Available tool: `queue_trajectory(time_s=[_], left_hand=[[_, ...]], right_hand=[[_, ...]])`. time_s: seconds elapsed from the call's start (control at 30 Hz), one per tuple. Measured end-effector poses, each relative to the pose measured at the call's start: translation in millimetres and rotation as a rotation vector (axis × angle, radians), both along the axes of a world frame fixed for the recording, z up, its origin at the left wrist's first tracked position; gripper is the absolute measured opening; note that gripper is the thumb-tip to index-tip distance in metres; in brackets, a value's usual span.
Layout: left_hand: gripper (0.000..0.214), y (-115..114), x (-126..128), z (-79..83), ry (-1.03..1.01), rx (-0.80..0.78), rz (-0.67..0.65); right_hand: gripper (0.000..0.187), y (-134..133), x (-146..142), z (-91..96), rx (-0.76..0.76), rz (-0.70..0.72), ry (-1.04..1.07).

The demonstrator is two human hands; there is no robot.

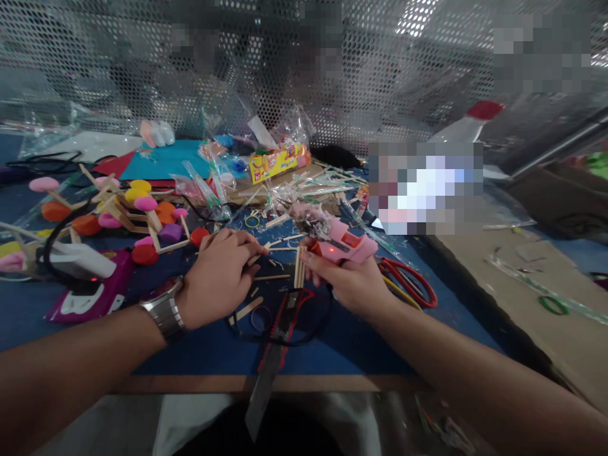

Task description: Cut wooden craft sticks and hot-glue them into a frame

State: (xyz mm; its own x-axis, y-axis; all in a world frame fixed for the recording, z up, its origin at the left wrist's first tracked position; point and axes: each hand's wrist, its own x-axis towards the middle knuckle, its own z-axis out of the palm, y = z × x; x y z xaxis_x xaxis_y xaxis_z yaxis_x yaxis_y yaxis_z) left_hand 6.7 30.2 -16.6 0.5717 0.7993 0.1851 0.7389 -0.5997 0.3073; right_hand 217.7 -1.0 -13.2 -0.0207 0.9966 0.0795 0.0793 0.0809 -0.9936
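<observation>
My right hand (356,278) is wrapped round a pink hot glue gun (354,247) with a small lit orange light; its nozzle end looks crusted with dried glue. Beside those fingers is a small bundle of wooden sticks (299,267); whether the fingers touch it I cannot tell. My left hand (221,269), with a metal watch at the wrist, rests low over the table. Its fingers are bent round a short wooden stick (257,258), partly hidden. Thin joined sticks (285,242) lie between the hands. Below them is a box cutter (273,358), its blade past the table edge.
Stick models with coloured discs (164,215) stand left, by a purple pack (111,288) and a white device. Red-handled scissors (415,282) lie right. Plastic wrappers, a yellow box (278,163) and blue paper (166,158) fill the back. Cardboard (517,291) lies far right.
</observation>
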Motion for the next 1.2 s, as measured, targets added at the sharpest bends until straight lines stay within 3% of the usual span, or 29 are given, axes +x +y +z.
queue_trajectory(time_s=[0.33,0.5,0.77,0.9,1.2], left_hand=[[0.024,-0.6,0.4,3.7,-0.081,-0.023,-0.03],[0.02,-3.4,1.3,7.1,-0.277,-0.088,-0.069],[0.01,-5.9,3.4,10.1,-0.414,-0.136,-0.097],[0.008,-5.8,3.8,10.9,-0.45,-0.152,-0.1],[0.013,-6.9,2.5,8.0,-0.523,-0.226,-0.108]], right_hand=[[0.045,-1.0,-0.3,-2.3,-0.038,-0.001,0.027],[0.045,-1.4,-0.6,-3.9,-0.029,0.016,0.003],[0.036,-0.9,2.1,-8.2,0.086,0.076,-0.078],[0.036,-1.7,2.6,-9.2,0.132,0.026,-0.097],[0.023,-0.5,3.3,-6.3,0.138,0.065,-0.106]])
